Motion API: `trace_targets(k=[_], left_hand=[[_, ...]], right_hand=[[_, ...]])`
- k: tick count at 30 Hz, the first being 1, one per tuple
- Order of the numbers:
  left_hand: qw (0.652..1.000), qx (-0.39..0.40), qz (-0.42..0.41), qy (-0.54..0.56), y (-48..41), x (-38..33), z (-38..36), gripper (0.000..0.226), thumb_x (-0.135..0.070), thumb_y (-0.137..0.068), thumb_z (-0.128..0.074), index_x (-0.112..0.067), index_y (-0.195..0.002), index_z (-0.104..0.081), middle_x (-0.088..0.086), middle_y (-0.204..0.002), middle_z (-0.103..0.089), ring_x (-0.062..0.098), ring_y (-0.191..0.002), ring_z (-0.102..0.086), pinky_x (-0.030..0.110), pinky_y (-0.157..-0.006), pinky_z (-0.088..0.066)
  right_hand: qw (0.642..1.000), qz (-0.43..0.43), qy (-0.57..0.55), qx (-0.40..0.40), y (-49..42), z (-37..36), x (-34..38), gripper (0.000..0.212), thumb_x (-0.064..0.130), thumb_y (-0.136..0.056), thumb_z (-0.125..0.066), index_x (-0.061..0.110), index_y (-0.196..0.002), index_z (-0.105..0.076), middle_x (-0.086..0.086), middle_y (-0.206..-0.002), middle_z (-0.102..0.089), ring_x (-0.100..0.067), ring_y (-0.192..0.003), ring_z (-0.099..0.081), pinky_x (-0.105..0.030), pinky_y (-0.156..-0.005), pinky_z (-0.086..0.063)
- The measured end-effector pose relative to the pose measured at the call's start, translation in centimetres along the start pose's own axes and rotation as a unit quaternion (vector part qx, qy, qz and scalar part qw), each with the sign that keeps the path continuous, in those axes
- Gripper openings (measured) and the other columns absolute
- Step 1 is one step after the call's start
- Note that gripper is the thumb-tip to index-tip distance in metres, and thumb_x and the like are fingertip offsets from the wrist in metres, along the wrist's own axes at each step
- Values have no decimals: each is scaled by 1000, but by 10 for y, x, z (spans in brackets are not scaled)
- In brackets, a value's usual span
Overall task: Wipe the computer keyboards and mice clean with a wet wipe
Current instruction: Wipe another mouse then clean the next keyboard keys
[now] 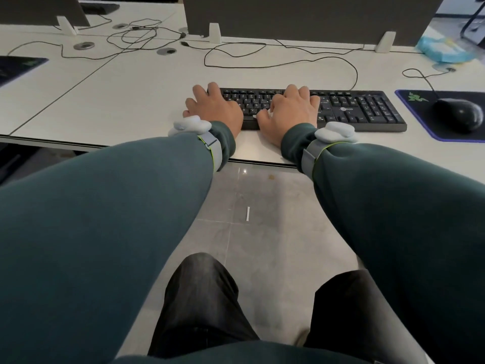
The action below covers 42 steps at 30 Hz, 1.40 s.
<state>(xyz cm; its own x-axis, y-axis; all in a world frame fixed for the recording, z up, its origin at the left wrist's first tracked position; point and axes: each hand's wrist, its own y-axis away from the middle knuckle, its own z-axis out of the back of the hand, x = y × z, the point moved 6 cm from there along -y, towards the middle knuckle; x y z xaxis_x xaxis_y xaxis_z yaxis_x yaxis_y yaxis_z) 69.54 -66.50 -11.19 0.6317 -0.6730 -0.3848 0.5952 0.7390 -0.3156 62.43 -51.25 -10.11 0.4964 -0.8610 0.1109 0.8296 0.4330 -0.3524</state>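
Barely started, I'd say: your left hand (214,109) and right hand (292,111) rest loose on the keyboard (362,109), nothing in either grip. The wipes pack (443,49) sits back right on the bench (131,88), and the mouse (459,114) waits on its mouse pad (409,101).

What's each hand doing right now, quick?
Left hand: open, fingers resting on the keyboard, holding nothing.
Right hand: open, resting on the keys, holding nothing.

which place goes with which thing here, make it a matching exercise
1. black computer keyboard
2. black rounded computer mouse
3. light blue wet wipe pack
4. small white strip

a. beside the white divider foot, far right
b. on the grey floor
c. under the left hand and right hand
d. on the purple-edged mouse mat

Pairs: 1-c, 2-d, 3-a, 4-b
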Motion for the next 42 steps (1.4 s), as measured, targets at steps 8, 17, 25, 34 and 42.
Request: trace_targets(k=[8, 17, 25, 34, 42], left_hand=[[991, 23, 40, 122, 4, 37, 16, 34, -25, -95, -38, -16, -124, -53, 5, -126, -56, 28, -111, -54, 37, -86, -40], [984, 78, 39, 157, -7, 47, 24, 39, -8, -93, -41, -15, -114, -73, 6, -113, -71, 27, -103, -66, 33, -89, -54], [982, 116, -33, 146, -16, 60, 22, 45, -10, -90, -45, -27, -125, -69, 0, -128, -67, 24, -117, -60, 28, -99, -48], [988, 128, -58, 65, -13, 50, 22, 42, -13, -86, -45, -31, -114, -70, 1, -114, -69, 30, -105, -61, 33, -81, -49], [988, 125, -47, 75, -13, 52, 17, 55, -15, -88, -44, -38, -135, -58, -2, -131, -63, 26, -121, -55, 40, -99, -49]], right_hand=[[998, 55, 9, -10, 40, 14, 3, 35, 42, -80, -42, 14, -84, -63, -7, -97, -60, -32, -102, -50, -43, -88, -40], [983, 152, -100, -22, 37, 1, 47, 23, 13, -91, -49, 7, -93, -71, -11, -97, -64, -34, -96, -55, -35, -82, -46], [965, 226, -135, -24, 43, 9, 80, 26, 9, -81, -46, 7, -85, -72, -10, -80, -70, -35, -83, -59, -39, -77, -50], [980, 168, -76, 69, -25, 2, 116, 31, 14, -92, -47, 20, -110, -72, -2, -116, -70, -28, -108, -61, -33, -98, -47], [987, 120, -23, 104, -28, -12, 90, 40, 33, -94, -39, 37, -128, -61, 3, -127, -62, -29, -127, -39, -47, -104, -29]])
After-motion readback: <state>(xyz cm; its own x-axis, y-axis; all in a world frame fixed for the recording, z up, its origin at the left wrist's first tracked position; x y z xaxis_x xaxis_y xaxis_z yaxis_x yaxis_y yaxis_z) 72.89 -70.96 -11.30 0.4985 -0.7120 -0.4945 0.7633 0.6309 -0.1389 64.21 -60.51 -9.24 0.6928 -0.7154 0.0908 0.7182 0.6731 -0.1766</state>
